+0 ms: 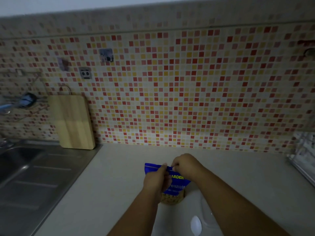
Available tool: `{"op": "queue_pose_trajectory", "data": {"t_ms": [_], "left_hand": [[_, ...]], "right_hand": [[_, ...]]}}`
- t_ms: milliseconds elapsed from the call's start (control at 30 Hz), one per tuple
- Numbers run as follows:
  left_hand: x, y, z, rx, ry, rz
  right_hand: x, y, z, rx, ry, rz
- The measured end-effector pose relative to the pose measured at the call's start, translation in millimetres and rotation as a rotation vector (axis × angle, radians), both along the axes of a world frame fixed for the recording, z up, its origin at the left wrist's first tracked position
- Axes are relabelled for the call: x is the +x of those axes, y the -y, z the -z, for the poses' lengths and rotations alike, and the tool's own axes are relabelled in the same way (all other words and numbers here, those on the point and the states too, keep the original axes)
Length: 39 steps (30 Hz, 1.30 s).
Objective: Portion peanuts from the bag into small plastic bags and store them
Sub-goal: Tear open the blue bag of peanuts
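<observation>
White spoon (196,225), upright blue peanut bag (178,183), clear base showing nuts (172,199), left hand (157,180) and right hand (185,165) pinching its top

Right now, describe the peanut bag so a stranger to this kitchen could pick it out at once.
Start at the pale countertop under the mosaic tile wall, right of the steel sink. Near its front edge the left hand and right hand pinch the top of the peanut bag. It is the only blue packet there, with yellow lettering and a clear bottom showing peanuts.
</observation>
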State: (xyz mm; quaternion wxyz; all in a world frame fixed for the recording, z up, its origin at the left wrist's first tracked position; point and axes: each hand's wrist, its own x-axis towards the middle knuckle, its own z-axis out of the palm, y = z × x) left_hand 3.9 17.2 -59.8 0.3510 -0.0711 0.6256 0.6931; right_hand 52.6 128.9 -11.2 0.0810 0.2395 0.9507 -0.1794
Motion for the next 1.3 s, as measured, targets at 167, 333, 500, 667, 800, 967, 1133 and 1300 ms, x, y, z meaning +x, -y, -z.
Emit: {"op": "queue_pose_trajectory", "data": {"t_ms": [167, 333, 500, 667, 800, 967, 1133, 1300], "left_hand": [[1.2, -4.7, 2.7, 0.008, 0.010, -0.051], [4.1, -5.8, 1.9, 0.046, 0.055, -0.053], [5.5, -4.2, 3.1, 0.111, 0.083, -0.038], [7.0, -2.0, 2.4, 0.140, 0.062, -0.030], [5.3, -0.3, 1.0, 0.145, 0.089, 0.007], [2.2, -5.6, -2.0, 0.077, 0.109, 0.029], [5.9, -6.7, 6.0, 0.103, 0.051, 0.008], [3.1, -5.8, 11.6, 0.078, 0.001, 0.013]], "right_hand": [[2.1, -1.5, -4.5, -0.093, -0.034, 0.027], [4.2, -5.8, -1.6, -0.193, -0.104, 0.065], [4.7, -10.7, 2.0, -0.286, -0.150, 0.081], [5.4, -15.2, 4.7, -0.378, -0.171, 0.099], [5.1, -18.1, 5.5, -0.422, -0.130, 0.085], [0.5, -18.7, 6.7, -0.417, -0.152, 0.084], [0.7, -18.9, 10.1, -0.401, -0.163, -0.020], [-0.9, -22.2, 1.1, -0.270, -0.071, -0.154]]}}
